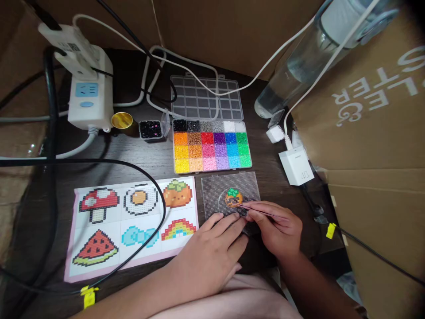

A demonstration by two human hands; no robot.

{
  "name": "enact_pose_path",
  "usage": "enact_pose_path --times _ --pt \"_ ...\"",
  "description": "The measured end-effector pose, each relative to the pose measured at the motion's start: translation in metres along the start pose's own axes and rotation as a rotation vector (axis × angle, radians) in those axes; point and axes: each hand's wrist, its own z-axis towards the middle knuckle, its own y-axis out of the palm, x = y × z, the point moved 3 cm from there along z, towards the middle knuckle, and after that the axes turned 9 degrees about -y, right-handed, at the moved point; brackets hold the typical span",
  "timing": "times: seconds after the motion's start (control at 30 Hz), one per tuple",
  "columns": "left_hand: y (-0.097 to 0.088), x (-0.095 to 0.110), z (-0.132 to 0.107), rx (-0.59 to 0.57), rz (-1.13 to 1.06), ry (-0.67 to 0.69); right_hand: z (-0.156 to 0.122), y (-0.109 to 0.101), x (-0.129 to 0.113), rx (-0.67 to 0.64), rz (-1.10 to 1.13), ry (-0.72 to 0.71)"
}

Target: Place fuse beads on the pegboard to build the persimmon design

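My right hand [282,232] pinches pink tweezers [267,211], whose tips reach the lower edge of a small bead persimmon [234,201]. Orange beads with a green top make up this figure, and dark patches show in its middle. It sits on a transparent pegboard [210,201]. My left hand [210,252] lies flat, fingers stretched out over the pegboard's near edge, holding nothing. Whether a bead is between the tweezer tips is too small to tell. To the left lies a pattern sheet [70,272] with pixel pictures, one of them a persimmon.
Behind the pegboard stands an open bead case [212,170] sorted by colour, its lid [206,99] folded back. A small box of dark beads [150,129], a power strip [89,95], a bottle [282,84] and a white charger [296,166] surround it. A black cable [146,173] crosses the sheet.
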Motion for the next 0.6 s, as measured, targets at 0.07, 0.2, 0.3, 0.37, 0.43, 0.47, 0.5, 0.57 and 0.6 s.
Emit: enact_pose_path --times 0.07,0.2,0.3,0.37,0.43,0.47,0.5,0.57,0.6 --pt "0.0001 0.0001 0.0003 0.001 0.002 -0.001 0.0001 -0.0001 0.0002 0.001 0.001 -0.003" --pt "0.0000 0.0000 0.0013 -0.001 -0.001 -0.002 -0.0001 0.0000 0.0007 -0.012 0.012 -0.022" --pt "0.0002 -0.0002 0.0011 -0.009 -0.003 0.002 -0.0011 -0.0002 0.0011 -0.009 0.017 -0.030" --pt "0.0002 -0.0005 0.0008 -0.008 -0.005 0.000 -0.0018 -0.0006 0.0010 -0.004 0.015 -0.035" --pt "0.0002 -0.0006 0.0004 -0.004 -0.007 0.000 -0.0021 -0.0007 0.0009 -0.008 0.014 -0.037" --pt "0.0003 -0.0006 0.0003 -0.004 -0.008 -0.001 -0.0020 -0.0006 0.0009 -0.013 0.010 -0.037" --pt "0.0005 -0.0006 0.0003 -0.004 -0.008 -0.001 -0.0018 -0.0006 0.0009 -0.015 0.005 -0.035" --pt "0.0008 -0.0004 0.0004 -0.007 -0.009 0.000 -0.0011 -0.0003 0.0010 -0.019 -0.003 -0.032" --pt "0.0009 -0.0003 0.0005 -0.008 -0.008 -0.001 -0.0008 0.0000 0.0011 -0.018 -0.005 -0.030"
